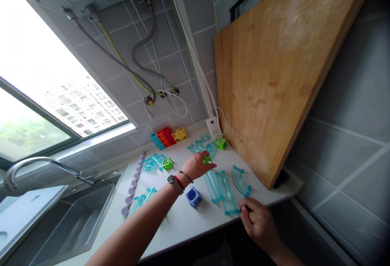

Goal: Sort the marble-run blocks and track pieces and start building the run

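My left hand (198,164) reaches across the white counter (189,221) and is closed on a small green block (208,160), at the far end of a straight clear-teal track piece (212,186). A second straight track (227,193) lies beside it, and a curved track (240,180) lies to the right. My right hand (258,219) rests at the counter's front edge, fingers curled against the near end of the second track. A blue cube (193,197) sits just below my left wrist.
A big wooden board (274,79) leans on the tiled wall at right. Red, teal and yellow blocks (166,137) stand at the back, with more teal tracks and green blocks (222,143) nearby. A lilac wavy strip (134,182) borders the sink (61,225) and tap (36,168).
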A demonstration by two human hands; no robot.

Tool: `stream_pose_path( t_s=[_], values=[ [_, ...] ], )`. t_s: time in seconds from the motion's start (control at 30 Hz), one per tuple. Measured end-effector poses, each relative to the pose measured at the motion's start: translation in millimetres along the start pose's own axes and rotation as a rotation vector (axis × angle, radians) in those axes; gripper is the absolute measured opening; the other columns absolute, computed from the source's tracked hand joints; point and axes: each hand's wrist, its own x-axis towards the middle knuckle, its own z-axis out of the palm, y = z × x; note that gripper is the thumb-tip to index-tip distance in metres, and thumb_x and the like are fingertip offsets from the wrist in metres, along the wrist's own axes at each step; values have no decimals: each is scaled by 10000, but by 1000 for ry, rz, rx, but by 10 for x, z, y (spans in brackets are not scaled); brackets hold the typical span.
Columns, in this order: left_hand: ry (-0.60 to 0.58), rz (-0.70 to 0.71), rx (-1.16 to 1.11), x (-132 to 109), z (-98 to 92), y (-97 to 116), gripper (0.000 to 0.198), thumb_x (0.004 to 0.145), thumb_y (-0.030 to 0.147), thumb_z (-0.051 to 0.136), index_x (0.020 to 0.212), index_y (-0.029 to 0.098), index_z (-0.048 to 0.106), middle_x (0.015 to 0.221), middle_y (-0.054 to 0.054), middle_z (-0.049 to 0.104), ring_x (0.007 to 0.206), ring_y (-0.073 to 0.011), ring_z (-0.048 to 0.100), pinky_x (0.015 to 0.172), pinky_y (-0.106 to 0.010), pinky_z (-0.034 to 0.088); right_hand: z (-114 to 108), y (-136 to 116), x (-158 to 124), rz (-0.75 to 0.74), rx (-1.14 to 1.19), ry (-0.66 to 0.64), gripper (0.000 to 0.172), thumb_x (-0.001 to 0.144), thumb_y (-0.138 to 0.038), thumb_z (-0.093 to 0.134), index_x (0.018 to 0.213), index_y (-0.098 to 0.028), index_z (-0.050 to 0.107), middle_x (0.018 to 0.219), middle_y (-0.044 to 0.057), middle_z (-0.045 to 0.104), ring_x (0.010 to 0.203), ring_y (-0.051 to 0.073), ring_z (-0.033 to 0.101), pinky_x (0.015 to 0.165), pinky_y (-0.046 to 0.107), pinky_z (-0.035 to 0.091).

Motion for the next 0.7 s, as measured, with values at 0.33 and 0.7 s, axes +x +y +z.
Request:
stream_pose_path(
  t_s=[0.33, 0.7],
  values=[
    [50, 25, 26, 227, 191, 217, 514, 967, 632, 488, 1261, 240, 642, 1213, -94, 724, 1045, -261, 711, 809, -320, 542, -68, 20, 31, -36, 17, 0, 425, 981, -121, 461, 583, -194, 592, 791, 79, 686, 725, 179, 675, 647, 288, 527],
    [184, -346, 333, 600, -588, -1569, 453, 932, 349, 580, 1364, 213, 563, 1374, -153, 612, 1274, -333, 571, 952, -396, 500, -45, 112, -2, -104, 23, -21, 323, 933, -127, 511, 640, -226, 601, 706, 56, 656, 618, 176, 664, 568, 278, 539]
  ],
)
